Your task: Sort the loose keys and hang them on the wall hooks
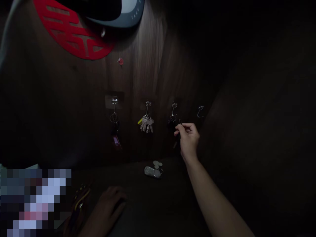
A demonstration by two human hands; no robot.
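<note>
My right hand (189, 136) is closed in a pinch beside the third hook (174, 106). A small dark item pokes out between its fingertips, and a thin, key-like end (175, 144) hangs below. It is too dark to tell whether these belong to the dark bunch of keys (171, 123) on that hook's ring. My left hand (112, 200) is low over the dark shelf, fingers loosely curved, thumb apart, with nothing visible in it. A grey remote fob (152, 171) with pale round tags (157, 164) lies on the shelf between the hands.
A silver key bunch (147, 122) hangs from the second hook, and a keyring with a purple tag (116, 141) from the first. The fourth hook (200, 112) is at right. Above are a red paper cutout (71, 36) and a cap (125, 19). Colourful cords (81, 200) lie lower left.
</note>
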